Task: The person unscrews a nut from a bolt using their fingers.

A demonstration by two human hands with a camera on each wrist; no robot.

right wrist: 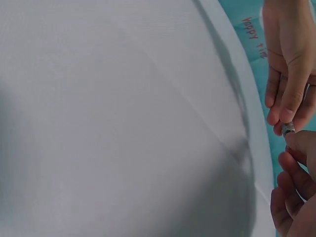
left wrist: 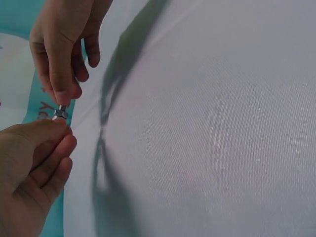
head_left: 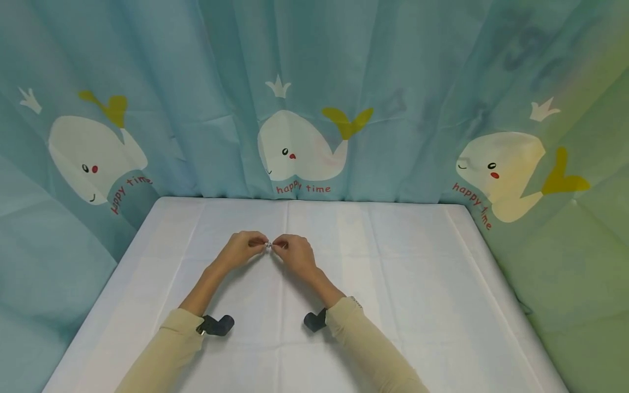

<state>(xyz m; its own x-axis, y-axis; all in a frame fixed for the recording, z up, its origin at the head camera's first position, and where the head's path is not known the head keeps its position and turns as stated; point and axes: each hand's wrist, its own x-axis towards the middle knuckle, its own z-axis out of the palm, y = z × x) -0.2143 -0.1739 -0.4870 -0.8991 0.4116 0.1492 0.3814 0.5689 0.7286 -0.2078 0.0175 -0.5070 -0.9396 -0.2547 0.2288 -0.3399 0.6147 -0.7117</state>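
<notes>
Together, our hands meet over the far middle of the white tabletop [head_left: 393, 284], and from the head view we see only a tiny silvery speck between the fingertips. Up close, the left wrist view shows what that speck is: a small metal nut [left wrist: 60, 113], pinched from both sides. In that view the left hand [left wrist: 32, 168] lies below the small metal nut with its fingers curled, the thumb and forefinger closed on the piece; the right hand [left wrist: 64, 47] comes down from above, its fingertips gripping the top of it. The right wrist view gives the same pinch from the other side, the small metal nut [right wrist: 288, 129] sitting just past the tabletop's edge in the picture, against the teal whale curtain [right wrist: 247, 29]. Only the head view shows the beige sleeves [head_left: 366, 341], the dark wrist cameras [head_left: 216, 325] and the three white whales behind the small metal nut.
</notes>
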